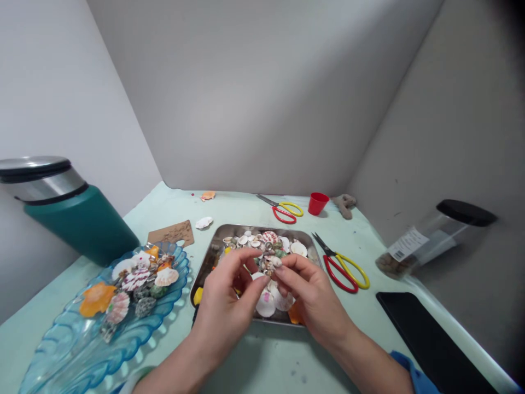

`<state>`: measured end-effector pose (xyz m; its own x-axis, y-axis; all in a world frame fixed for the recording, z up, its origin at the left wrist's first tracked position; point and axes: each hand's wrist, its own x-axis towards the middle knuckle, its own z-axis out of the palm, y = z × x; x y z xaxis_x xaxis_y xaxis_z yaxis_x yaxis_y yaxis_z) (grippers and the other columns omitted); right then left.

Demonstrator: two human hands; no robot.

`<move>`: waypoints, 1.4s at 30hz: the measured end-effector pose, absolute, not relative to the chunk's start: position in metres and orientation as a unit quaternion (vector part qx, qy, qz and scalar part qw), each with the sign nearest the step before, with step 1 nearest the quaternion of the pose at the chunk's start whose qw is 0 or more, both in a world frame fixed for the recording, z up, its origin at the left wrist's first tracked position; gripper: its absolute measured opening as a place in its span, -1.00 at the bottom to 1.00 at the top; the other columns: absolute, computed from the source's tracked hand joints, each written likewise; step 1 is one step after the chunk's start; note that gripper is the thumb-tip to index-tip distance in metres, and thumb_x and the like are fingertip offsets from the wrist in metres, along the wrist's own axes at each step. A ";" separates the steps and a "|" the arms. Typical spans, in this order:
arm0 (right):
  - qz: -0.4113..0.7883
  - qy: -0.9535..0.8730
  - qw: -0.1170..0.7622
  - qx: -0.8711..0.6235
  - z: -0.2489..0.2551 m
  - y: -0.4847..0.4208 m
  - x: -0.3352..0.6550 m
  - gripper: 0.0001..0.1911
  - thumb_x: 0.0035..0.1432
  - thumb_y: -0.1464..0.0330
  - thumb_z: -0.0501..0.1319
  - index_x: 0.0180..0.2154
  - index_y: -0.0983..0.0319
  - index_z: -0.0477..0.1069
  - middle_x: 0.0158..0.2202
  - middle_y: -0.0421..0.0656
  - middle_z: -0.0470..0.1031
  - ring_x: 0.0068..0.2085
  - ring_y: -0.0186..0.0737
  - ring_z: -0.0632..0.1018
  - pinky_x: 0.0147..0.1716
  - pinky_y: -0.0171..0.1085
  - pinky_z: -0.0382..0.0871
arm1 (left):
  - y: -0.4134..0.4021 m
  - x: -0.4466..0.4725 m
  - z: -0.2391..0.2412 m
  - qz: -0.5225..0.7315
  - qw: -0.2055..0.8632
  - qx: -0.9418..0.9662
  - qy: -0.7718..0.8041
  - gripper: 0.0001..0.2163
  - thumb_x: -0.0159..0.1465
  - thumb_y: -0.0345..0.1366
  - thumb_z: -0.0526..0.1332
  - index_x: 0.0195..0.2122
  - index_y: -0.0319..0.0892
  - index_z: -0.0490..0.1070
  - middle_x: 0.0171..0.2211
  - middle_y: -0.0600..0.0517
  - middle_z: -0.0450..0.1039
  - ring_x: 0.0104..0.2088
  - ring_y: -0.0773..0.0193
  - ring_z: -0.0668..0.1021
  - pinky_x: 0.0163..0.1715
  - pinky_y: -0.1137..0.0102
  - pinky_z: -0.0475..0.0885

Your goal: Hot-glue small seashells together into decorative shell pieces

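Observation:
A metal tray [207,257] filled with seashells lies in front of me, and both my hands are over it. Between thumb and fingers my right hand [309,287] pinches a small pale seashell [277,262]. My left hand [232,287] is curved beside it, thumb and fingers apart with a gap between them. Below the hands, white scallop shells [266,304] and an orange piece [296,313] show near the tray's front edge. Part of the tray's contents is hidden behind my hands.
At left, a blue glass dish [135,350] bears shells and stones, beside a green bottle [77,224] and brown card [172,232]. Scissors [344,268], more scissors [285,210] and a red cup [318,203] lie beyond the tray. A clear jar [430,241] and black phone-like slab [426,334] are right.

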<state>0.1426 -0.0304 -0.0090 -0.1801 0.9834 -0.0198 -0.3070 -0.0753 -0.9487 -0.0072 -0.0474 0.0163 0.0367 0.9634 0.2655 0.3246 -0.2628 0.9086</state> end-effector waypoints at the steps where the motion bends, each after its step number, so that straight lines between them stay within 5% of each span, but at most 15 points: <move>1: 0.629 -0.444 0.510 -0.384 -0.009 -0.030 0.143 -0.82 0.07 0.27 0.28 -0.43 0.24 0.38 -0.60 -0.31 0.28 -0.55 -0.39 0.25 -0.54 -0.37 0.13 | -0.047 -0.008 0.015 0.472 0.298 0.663 0.499 -0.77 0.18 -0.37 0.19 -0.12 -0.08 0.35 -0.33 0.07 0.32 -0.50 0.40 0.37 -0.52 0.48 0.32; 6: 0.637 -0.452 0.490 -0.387 -0.009 -0.030 0.142 -0.81 0.06 0.28 0.28 -0.44 0.26 0.36 -0.62 -0.32 0.27 -0.56 -0.41 0.24 -0.55 -0.38 0.10 | -0.047 -0.009 0.010 0.444 0.236 0.724 0.473 -0.75 0.20 -0.43 0.14 -0.09 -0.09 0.38 -0.16 -0.02 0.26 -0.47 0.41 0.39 -0.47 0.46 0.36; 19: 0.629 -0.452 0.496 -0.394 -0.005 -0.030 0.140 -0.79 0.01 0.26 0.31 -0.46 0.24 0.35 -0.60 -0.32 0.27 -0.55 -0.40 0.26 -0.57 -0.39 0.14 | -0.048 -0.008 0.009 0.434 0.228 0.716 0.496 -0.72 0.20 -0.43 0.13 -0.05 -0.09 0.29 -0.12 -0.02 0.25 -0.47 0.41 0.40 -0.44 0.44 0.36; 27: 0.636 -0.433 0.524 -0.365 -0.007 -0.030 0.141 -0.79 0.01 0.25 0.32 -0.39 0.23 0.36 -0.57 -0.32 0.29 -0.55 -0.41 0.26 -0.56 -0.40 0.18 | -0.043 -0.006 0.009 0.439 0.393 0.593 0.548 -0.85 0.13 -0.26 0.23 -0.30 -0.14 0.32 -0.55 0.16 0.26 -0.55 0.36 0.36 -0.55 0.48 0.28; 42: 0.558 -0.494 0.534 -0.400 -0.008 -0.031 0.141 -0.83 0.04 0.26 0.30 -0.41 0.23 0.43 -0.56 -0.30 0.29 -0.51 -0.37 0.27 -0.53 -0.38 0.16 | -0.041 -0.004 0.021 0.446 0.585 0.451 0.505 -0.79 0.02 -0.21 0.33 -0.39 -0.24 0.46 -0.66 0.13 0.38 -0.64 0.41 0.38 -0.62 0.51 0.32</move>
<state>0.1408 -0.0307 -0.0078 -0.1094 0.9907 0.0813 -0.2009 0.0581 -0.9779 -0.0044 -0.0410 0.0205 0.0921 0.9776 -0.1893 -0.0657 0.1957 0.9785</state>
